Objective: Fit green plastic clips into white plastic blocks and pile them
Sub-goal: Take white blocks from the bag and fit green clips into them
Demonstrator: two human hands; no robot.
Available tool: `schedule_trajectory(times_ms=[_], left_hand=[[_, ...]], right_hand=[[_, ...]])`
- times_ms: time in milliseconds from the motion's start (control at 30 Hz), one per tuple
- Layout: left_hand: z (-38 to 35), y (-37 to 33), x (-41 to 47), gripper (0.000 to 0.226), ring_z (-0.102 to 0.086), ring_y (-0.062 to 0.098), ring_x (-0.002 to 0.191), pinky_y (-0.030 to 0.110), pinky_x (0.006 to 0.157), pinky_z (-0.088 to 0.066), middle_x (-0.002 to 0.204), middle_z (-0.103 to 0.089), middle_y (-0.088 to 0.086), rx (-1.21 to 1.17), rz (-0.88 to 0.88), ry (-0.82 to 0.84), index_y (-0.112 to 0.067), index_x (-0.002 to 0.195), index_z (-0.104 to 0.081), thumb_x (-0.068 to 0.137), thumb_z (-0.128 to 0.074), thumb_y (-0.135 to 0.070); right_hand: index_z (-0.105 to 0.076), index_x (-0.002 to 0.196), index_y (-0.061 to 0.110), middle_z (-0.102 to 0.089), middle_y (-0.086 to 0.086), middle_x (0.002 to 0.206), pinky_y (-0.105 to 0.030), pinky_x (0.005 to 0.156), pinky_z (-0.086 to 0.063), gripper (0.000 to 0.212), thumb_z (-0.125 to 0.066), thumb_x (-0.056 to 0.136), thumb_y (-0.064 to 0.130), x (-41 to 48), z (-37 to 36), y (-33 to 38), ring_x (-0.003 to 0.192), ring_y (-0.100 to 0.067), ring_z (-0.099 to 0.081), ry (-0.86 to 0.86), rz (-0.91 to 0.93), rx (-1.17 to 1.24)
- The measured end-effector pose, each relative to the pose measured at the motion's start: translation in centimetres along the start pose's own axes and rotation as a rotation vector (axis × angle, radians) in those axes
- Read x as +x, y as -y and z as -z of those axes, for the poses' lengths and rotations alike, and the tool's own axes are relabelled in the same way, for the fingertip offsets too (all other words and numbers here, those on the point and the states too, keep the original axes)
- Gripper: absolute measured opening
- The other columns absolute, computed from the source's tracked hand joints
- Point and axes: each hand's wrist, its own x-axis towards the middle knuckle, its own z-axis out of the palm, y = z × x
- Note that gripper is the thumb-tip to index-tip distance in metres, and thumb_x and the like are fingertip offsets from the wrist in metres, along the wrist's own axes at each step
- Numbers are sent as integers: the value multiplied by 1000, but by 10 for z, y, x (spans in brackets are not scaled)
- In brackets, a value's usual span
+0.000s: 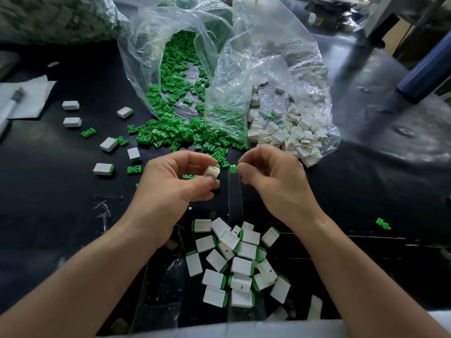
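Observation:
My left hand [174, 182] pinches a white plastic block [211, 172] between thumb and fingers, its open end turned to the right. My right hand [271, 176] holds a small green clip [233, 169] at its fingertips, a short gap away from the block. Both hands hover above the black table. Below them, near the table's front edge, lies a pile of fitted blocks [240, 262], white with green edges showing. Loose green clips [168, 135] spill from a clear bag, and loose white blocks [290, 135] spill from a second clear bag.
Several fitted blocks [103, 169] and stray clips [88, 132] lie scattered on the left of the black table [48, 203]. A white cloth with a pen-like tool [14, 101] sits far left. A single clip [383, 223] lies at right. A dark blue cylinder [427, 71] stands at back right.

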Motion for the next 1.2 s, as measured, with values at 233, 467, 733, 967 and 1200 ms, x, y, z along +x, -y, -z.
schedule_trajectory(times_ms=[233, 467, 733, 967, 1200], left_hand=[[-1, 0, -2, 24, -65, 8, 61, 16, 51, -51, 67, -71, -4, 71, -26, 34, -18, 76, -69, 72, -70, 6], [-1, 0, -2, 24, -64, 8, 58, 16, 49, -50, 64, -69, -4, 80, -30, 61, -18, 75, -69, 69, -71, 5], [-1, 1, -1, 22, -65, 9, 58, 17, 49, -51, 65, -70, -2, 74, -40, 68, -19, 76, -69, 67, -72, 0], [-2, 1, -3, 24, -68, 13, 63, 18, 51, -52, 71, -72, -1, 37, -34, 36, -20, 78, -68, 54, -70, -18], [1, 0, -5, 25, -66, 10, 58, 16, 48, -48, 65, -70, 0, 118, -70, 91, -20, 81, -68, 58, -73, -12]], right_hand=[[-60, 76, 25, -64, 1, 71, -41, 72, -55, 19, -64, 85, 9, -5, -2, 9, 66, -13, -62, 81, 11, 140], [-59, 75, 25, -66, -6, 72, -42, 70, -53, 19, -64, 85, 9, -5, -1, 8, 67, -21, -61, 103, 23, 99], [-59, 77, 26, -64, 3, 69, -28, 64, -53, 17, -63, 86, 12, -5, -1, 4, 62, -7, -59, 142, 9, 116], [-58, 71, 20, -61, 9, 62, -28, 64, -52, 24, -51, 94, 23, -6, -4, 3, 59, -3, -58, 222, -16, -27], [-55, 75, 7, -56, -1, 65, -43, 66, -46, 20, -50, 94, 12, -10, 3, 8, 67, -21, -53, 302, 136, -188]])
